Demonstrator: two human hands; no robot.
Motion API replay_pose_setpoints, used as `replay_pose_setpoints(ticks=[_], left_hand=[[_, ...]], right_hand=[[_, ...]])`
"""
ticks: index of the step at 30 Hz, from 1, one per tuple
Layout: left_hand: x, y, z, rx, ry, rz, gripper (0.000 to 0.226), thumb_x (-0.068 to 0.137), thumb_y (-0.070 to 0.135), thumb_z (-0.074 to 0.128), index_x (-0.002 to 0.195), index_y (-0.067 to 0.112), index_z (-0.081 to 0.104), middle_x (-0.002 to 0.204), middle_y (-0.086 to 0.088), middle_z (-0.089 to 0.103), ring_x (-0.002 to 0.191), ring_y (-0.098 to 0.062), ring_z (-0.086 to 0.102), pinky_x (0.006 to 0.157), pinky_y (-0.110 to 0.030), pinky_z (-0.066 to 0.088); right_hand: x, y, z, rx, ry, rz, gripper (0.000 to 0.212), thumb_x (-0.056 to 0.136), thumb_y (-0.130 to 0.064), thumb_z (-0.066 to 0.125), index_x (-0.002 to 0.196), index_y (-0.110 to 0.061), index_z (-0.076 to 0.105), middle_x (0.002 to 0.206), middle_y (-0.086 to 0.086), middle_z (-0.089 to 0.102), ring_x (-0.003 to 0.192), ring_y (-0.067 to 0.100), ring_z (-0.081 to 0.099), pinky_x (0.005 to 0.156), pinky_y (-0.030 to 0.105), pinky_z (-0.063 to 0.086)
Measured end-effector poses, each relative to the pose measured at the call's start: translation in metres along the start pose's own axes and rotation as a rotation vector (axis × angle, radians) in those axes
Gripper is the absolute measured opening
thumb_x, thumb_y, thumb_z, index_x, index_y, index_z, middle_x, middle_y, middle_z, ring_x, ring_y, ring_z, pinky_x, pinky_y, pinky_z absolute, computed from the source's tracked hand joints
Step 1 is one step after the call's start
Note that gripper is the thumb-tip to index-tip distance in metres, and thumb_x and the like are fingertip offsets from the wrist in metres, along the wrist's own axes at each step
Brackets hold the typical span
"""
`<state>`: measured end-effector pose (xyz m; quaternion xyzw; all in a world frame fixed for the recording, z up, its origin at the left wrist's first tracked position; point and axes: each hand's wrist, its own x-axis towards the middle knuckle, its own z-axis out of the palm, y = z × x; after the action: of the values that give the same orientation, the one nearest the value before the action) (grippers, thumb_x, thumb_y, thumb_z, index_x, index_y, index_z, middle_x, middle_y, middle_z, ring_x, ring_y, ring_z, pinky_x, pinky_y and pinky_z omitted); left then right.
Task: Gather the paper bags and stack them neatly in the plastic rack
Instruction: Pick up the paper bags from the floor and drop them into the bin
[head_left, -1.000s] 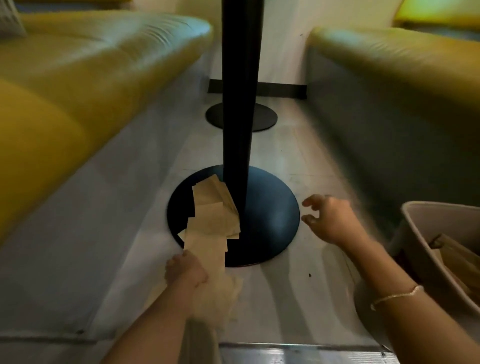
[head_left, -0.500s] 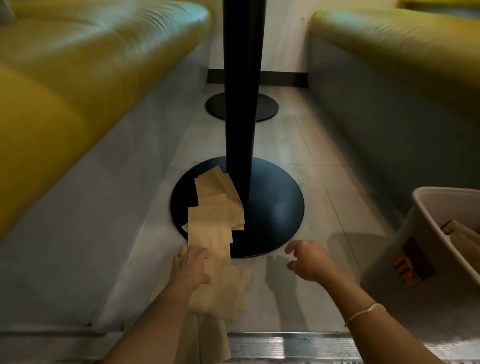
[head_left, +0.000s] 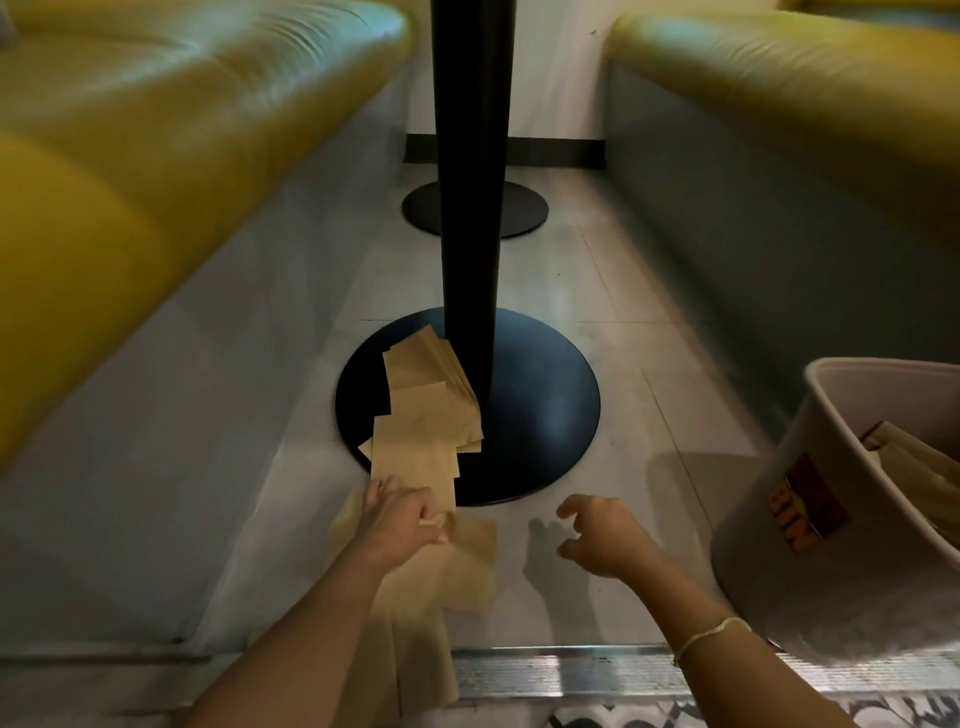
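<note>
Pole (head_left: 470, 208) beside paper bags (head_left: 426, 415)

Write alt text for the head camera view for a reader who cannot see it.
A person's left hand grips brown paper bags strewn across the floor and the round black table base, while the right hand hovers empty beside it. A white plastic rack at right already holds some bags, between two yellow bench seats.

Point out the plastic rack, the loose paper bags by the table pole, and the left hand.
plastic rack (head_left: 831, 415): head view, on its near rim.
paper bags (head_left: 421, 410): head view, middle of the fanned pile.
left hand (head_left: 397, 512): head view, back of the hand.
</note>
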<state>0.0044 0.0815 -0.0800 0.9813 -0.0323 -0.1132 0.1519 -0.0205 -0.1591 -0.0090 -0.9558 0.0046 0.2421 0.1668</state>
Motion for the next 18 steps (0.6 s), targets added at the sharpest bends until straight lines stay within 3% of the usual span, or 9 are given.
replay_pose_setpoints(ticks=[3, 5, 8, 11, 14, 16, 18], left_hand=[[0.000, 0.025, -0.016, -0.387, 0.041, -0.029, 0.042, 0.060, 0.040, 0.082, 0.063, 0.027, 0.043, 0.068, 0.011, 0.049, 0.074, -0.009, 0.046, 0.069, -0.021, 0.035], [-0.002, 0.047, -0.031, -0.696, -0.031, -0.025, 0.042, 0.060, 0.023, 0.087, 0.070, 0.024, 0.046, 0.066, 0.009, 0.049, 0.062, -0.006, 0.043, 0.054, -0.014, 0.036], [-0.003, 0.061, -0.039, -0.917, -0.077, 0.028, 0.040, 0.064, 0.021, 0.086, 0.085, 0.023, 0.051, 0.080, 0.005, 0.063, 0.075, -0.009, 0.058, 0.068, -0.017, 0.046], [-0.006, 0.051, -0.028, -0.736, -0.060, -0.060, 0.044, 0.073, 0.033, 0.079, 0.107, 0.021, 0.054, 0.106, 0.000, 0.064, 0.093, -0.013, 0.060, 0.073, -0.021, 0.046], [-0.015, 0.027, -0.006, -0.237, -0.168, -0.080, 0.062, 0.077, 0.029, 0.073, 0.131, 0.019, 0.043, 0.134, -0.004, 0.045, 0.118, -0.020, 0.046, 0.094, -0.030, 0.043], [-0.021, 0.018, 0.007, 0.015, -0.222, -0.026, 0.076, 0.075, 0.032, 0.075, 0.138, 0.020, 0.036, 0.138, -0.003, 0.036, 0.128, -0.022, 0.036, 0.103, -0.033, 0.036], [-0.019, 0.016, 0.013, 0.083, -0.208, -0.022, 0.079, 0.072, 0.037, 0.076, 0.138, 0.022, 0.036, 0.136, -0.002, 0.036, 0.128, -0.022, 0.034, 0.104, -0.032, 0.033]], right_hand=[[-0.005, -0.011, -0.005, 0.194, -0.022, -0.018, 0.074, 0.080, -0.033, 0.072, 0.141, -0.021, 0.033, 0.131, 0.007, 0.053, 0.117, 0.023, 0.053, 0.094, 0.029, 0.045], [-0.007, -0.018, -0.011, 0.306, -0.020, -0.012, 0.068, 0.081, -0.029, 0.071, 0.138, -0.021, 0.035, 0.125, 0.007, 0.054, 0.109, 0.021, 0.055, 0.088, 0.028, 0.047], [-0.011, -0.022, -0.026, 0.304, 0.076, 0.008, 0.042, 0.087, -0.014, 0.059, 0.128, -0.016, 0.050, 0.112, 0.006, 0.057, 0.102, 0.022, 0.056, 0.090, 0.034, 0.051], [-0.014, -0.020, -0.048, 0.214, 0.178, 0.036, 0.035, 0.090, -0.005, 0.050, 0.124, -0.012, 0.056, 0.103, 0.005, 0.058, 0.098, 0.023, 0.059, 0.086, 0.032, 0.052], [-0.019, -0.013, -0.074, 0.166, 0.286, 0.065, 0.036, 0.094, -0.005, 0.048, 0.128, -0.016, 0.054, 0.113, 0.008, 0.060, 0.100, 0.024, 0.060, 0.086, 0.034, 0.053], [-0.027, -0.011, -0.094, 0.163, 0.348, 0.073, 0.037, 0.095, -0.007, 0.049, 0.131, -0.016, 0.052, 0.119, 0.008, 0.059, 0.104, 0.023, 0.060, 0.089, 0.036, 0.051], [-0.037, -0.008, -0.114, 0.181, 0.402, 0.070, 0.038, 0.094, -0.006, 0.050, 0.131, -0.015, 0.052, 0.120, 0.007, 0.059, 0.105, 0.022, 0.061, 0.092, 0.037, 0.052]])
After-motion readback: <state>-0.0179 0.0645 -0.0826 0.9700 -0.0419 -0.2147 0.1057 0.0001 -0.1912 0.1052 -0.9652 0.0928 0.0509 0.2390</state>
